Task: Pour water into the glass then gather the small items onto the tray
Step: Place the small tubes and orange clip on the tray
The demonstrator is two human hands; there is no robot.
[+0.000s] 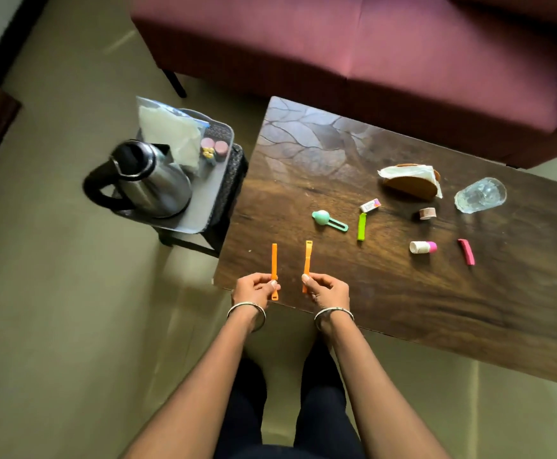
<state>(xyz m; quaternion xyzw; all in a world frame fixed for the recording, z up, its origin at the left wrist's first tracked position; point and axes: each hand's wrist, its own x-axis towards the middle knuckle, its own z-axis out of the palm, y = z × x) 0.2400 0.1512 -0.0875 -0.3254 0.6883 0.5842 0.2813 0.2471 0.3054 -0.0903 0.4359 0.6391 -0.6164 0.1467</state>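
At left the grey plastic tray [216, 193] is crowded by the steel kettle [153, 180], so pieces could slide off. The left hand [254, 289] pinches one orange plastic strip [274, 260], the right hand [329, 293] pinches a second orange strip [307, 256]; either may slip. Far right on the wooden table [303, 167], the clear glass [480, 195] risks a knock.

A maroon sofa [370, 54] stands behind the wooden table [336, 293], a dark woven stool [234, 180] just beside it.

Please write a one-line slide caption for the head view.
Left hand and right hand each pinch a thin orange plastic strip over the dark wooden table; the grey tray stands alongside.
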